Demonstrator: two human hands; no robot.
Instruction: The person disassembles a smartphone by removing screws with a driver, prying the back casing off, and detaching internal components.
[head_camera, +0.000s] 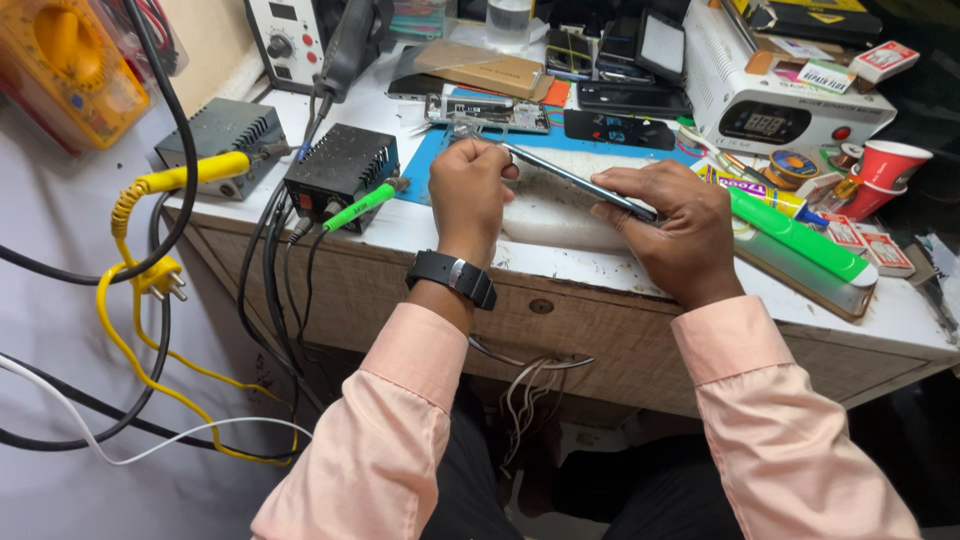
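Note:
Both hands hold a thin dark smartphone (570, 176) tilted on edge above a white pad (545, 210) on the workbench. My left hand (468, 195), with a black wristwatch (452, 276) on its wrist, grips the phone's far left end with curled fingers. My right hand (672, 228) pinches the near right end, thumb along its edge. Both sleeves are pale pink. A blue work mat (425, 175) lies under the pad.
Two black soldering stations (342, 170) with a green-handled iron (362, 205) and a yellow-handled iron (190, 175) sit left. Several phones (620, 95), a white power unit (770, 105), red cup (885, 170), green tube (795, 235) and small boxes crowd the back and right. Cables (140, 300) hang left.

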